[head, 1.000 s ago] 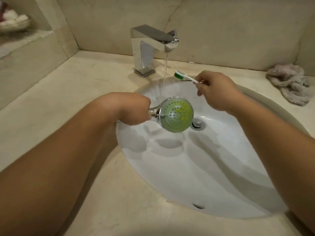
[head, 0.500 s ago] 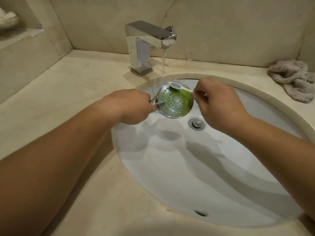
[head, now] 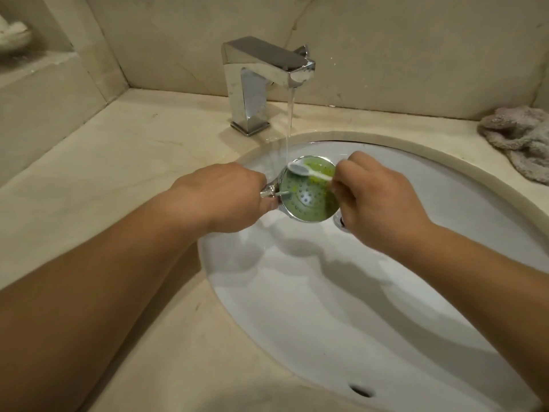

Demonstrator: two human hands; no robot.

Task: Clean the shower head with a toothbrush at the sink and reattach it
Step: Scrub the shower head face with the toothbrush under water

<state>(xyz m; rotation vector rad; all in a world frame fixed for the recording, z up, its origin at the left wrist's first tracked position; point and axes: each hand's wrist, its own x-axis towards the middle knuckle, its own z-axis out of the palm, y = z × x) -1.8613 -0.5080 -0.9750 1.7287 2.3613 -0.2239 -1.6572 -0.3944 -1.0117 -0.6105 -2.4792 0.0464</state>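
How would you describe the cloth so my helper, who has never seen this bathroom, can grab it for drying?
Start at the chrome faucet behind the white sink and follow the beige counter to its far right edge. The cloth lies crumpled there against the wall. It is the only soft, fuzzy, pinkish-grey thing on that counter.

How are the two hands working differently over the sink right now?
The left hand is closed on the shower head by its chrome handle, holding it face up; the right hand pinches the white toothbrush by its handle. The left hand sits at the shower head's left side; the right hand sits at its right, laying the brush head across the green face. Both are held over the basin.
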